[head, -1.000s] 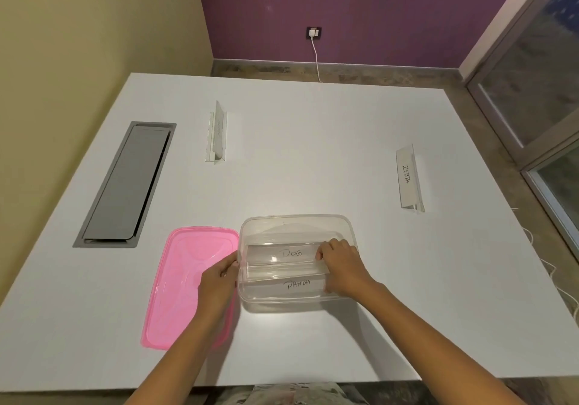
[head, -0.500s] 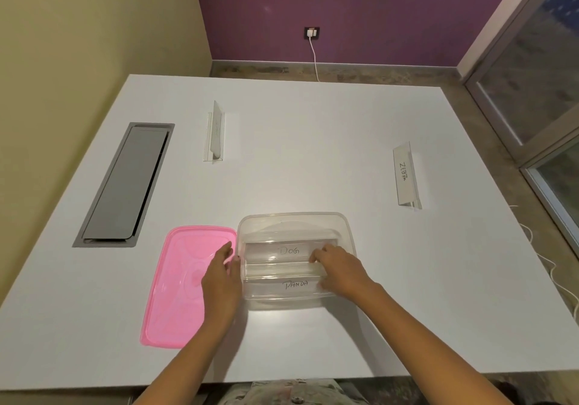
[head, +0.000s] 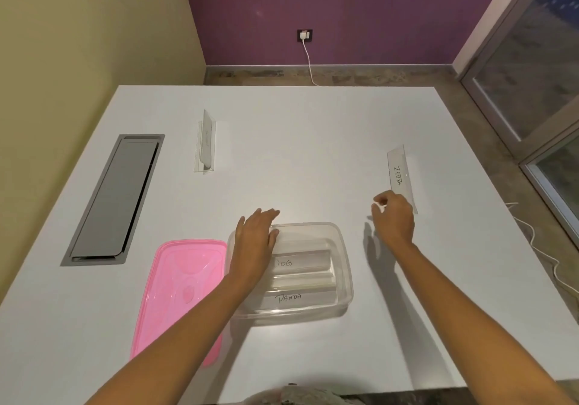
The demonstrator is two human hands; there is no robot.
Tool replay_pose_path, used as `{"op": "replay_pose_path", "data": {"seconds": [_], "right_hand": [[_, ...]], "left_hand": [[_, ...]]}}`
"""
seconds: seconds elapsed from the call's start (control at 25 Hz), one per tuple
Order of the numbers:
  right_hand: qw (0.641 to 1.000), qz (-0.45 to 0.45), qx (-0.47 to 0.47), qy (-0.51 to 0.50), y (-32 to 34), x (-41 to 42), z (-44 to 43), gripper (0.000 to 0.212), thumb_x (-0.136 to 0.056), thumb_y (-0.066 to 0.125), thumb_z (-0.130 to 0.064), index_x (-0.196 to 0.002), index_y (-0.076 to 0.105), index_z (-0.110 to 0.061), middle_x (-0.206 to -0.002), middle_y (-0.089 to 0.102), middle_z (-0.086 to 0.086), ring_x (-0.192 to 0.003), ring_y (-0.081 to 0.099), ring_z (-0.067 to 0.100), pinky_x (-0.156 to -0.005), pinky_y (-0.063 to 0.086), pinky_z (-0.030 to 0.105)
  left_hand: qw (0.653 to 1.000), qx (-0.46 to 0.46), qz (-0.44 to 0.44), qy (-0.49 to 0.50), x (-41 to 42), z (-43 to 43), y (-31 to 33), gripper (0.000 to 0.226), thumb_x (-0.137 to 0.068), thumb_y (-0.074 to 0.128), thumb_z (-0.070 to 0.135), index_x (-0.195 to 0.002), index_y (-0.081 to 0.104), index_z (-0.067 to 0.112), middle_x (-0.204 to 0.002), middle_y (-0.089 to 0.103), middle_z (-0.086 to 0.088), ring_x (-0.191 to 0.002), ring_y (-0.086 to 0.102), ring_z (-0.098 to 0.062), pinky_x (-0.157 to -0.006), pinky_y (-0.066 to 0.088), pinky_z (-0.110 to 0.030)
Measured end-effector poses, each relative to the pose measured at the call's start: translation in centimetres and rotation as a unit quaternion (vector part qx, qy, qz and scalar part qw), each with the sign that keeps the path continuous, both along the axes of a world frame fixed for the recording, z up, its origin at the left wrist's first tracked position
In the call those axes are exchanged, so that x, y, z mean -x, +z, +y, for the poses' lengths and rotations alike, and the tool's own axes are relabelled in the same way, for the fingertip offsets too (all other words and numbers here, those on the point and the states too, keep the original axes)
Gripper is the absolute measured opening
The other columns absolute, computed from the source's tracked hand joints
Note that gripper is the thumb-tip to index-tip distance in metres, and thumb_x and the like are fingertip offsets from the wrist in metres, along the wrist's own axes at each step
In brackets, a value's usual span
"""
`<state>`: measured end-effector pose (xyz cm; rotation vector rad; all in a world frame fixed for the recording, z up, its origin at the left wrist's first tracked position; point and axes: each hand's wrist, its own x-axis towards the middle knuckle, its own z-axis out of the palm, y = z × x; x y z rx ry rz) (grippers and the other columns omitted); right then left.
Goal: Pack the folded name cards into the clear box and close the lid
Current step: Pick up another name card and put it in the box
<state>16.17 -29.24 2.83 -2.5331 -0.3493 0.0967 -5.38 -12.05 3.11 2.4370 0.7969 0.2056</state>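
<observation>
Four name cards are counted — two [head: 300, 263] [head: 294, 298] inside the one clear box [head: 344, 266], two [head: 205, 142] [head: 399, 175] on the table; one pink lid [head: 178, 285]; two hands [head: 255, 241] [head: 393, 219] are seen.

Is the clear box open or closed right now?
Open. The clear box has no lid on it; the pink lid lies flat on the table to its left, and the name cards inside are uncovered.

Two name cards are lying in the clear box [head: 343, 266]: the far card [head: 300, 263] is showing "DOG" and the near card [head: 297, 298] "PANDA", both handwritten. At far right, a standing card [head: 400, 176] is showing "ZEBRA". The far-left card [head: 206, 141] is bearing writing too faint to read.
</observation>
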Motion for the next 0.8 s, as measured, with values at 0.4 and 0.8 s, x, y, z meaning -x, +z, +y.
{"op": "replay_pose_path", "data": {"seconds": [0.4, 0.8], "right_hand": [[0.972, 0.112, 0.163, -0.128, -4.0, -11.6, 0.7, 0.07, -0.076, 0.071, -0.01, -0.131, 0.03, -0.002, -0.128, 0.044, 0.022, -0.117, 0.046, 0.04, -0.092, 0.047, 0.047], [0.941, 0.177, 0.216, -0.19, -7.1, -14.6, 0.5, 0.074, -0.067, 0.079, -0.031, -0.12, 0.036, -0.003, -0.122, 0.048, 0.021, -0.113, 0.045, 0.037, -0.09, 0.041, 0.04]], "left_hand": [[0.997, -0.014, 0.058, -0.053, -1.1, 2.8, -1.8, 0.034, -0.1, 0.039, 0.016, -0.123, 0.062, 0.026, -0.116, 0.071, 0.001, -0.125, 0.054, -0.019, -0.115, 0.028, -0.032], [0.996, 0.013, 0.08, -0.035, -1.5, 2.8, -1.0, 0.029, -0.097, 0.049, 0.021, -0.117, 0.066, 0.033, -0.116, 0.071, 0.002, -0.113, 0.06, -0.03, -0.083, 0.049, -0.035]]}}
